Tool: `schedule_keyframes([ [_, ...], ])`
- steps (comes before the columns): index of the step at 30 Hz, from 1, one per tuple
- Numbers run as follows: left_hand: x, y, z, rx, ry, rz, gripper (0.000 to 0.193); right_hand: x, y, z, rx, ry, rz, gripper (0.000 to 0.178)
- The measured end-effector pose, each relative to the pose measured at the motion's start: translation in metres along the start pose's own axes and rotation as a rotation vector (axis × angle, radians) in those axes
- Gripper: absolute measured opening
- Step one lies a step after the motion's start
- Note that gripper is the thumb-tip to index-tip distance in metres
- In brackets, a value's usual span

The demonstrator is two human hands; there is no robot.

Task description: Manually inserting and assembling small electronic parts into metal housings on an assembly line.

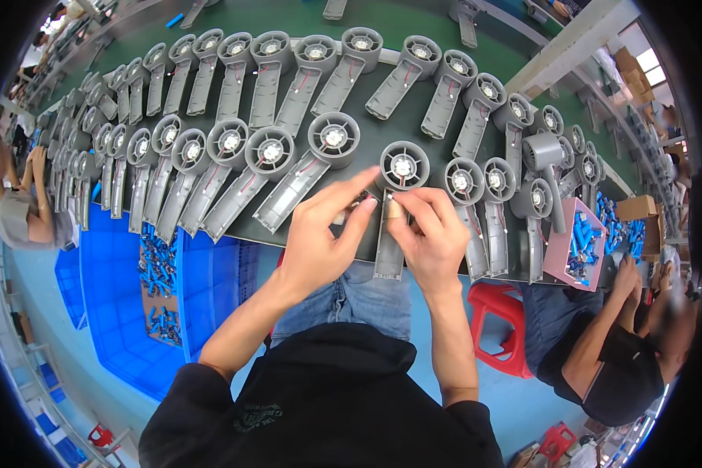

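Observation:
A grey handheld-fan half shell (403, 168), with a round spoked fan head and an open handle, lies at the table's near edge in front of me. My left hand (321, 228) is closed beside its handle, index finger reaching toward the fan head's rim. Between that thumb and the fingers shows a small dark part with a bit of red (359, 201), mostly hidden. My right hand (437, 234) pinches over the top of the handle, just below the fan head. A tan wrap covers one of its fingers. What those fingertips grip is too small to make out.
Several matching fan shells (334, 136) stand in rows across the dark green table. A pink bin (555, 243) of blue cylindrical parts sits at right, near a co-worker (600, 351) and a red stool (515, 316). Blue crates (125, 312) stand lower left; another person (27, 207) works far left.

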State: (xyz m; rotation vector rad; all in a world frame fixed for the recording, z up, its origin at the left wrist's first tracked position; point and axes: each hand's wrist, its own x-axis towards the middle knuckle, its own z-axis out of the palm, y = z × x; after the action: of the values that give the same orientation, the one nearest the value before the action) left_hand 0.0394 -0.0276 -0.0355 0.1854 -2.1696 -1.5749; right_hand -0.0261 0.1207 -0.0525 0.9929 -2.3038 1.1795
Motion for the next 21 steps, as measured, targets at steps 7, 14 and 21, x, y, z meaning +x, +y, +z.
schedule_keyframes([
  [7,-0.008,-0.015,0.003,-0.514,0.0,-0.188,0.034,0.002,-0.009,0.005,0.229,0.055,0.149,0.015],
  [14,-0.005,-0.012,-0.002,-0.602,-0.177,-0.117,0.033,0.003,-0.009,0.004,0.257,0.045,0.18,0.011],
  [21,-0.002,-0.013,-0.009,-0.369,-0.158,-0.122,0.026,0.005,-0.013,0.0,0.298,0.009,0.243,0.01],
])
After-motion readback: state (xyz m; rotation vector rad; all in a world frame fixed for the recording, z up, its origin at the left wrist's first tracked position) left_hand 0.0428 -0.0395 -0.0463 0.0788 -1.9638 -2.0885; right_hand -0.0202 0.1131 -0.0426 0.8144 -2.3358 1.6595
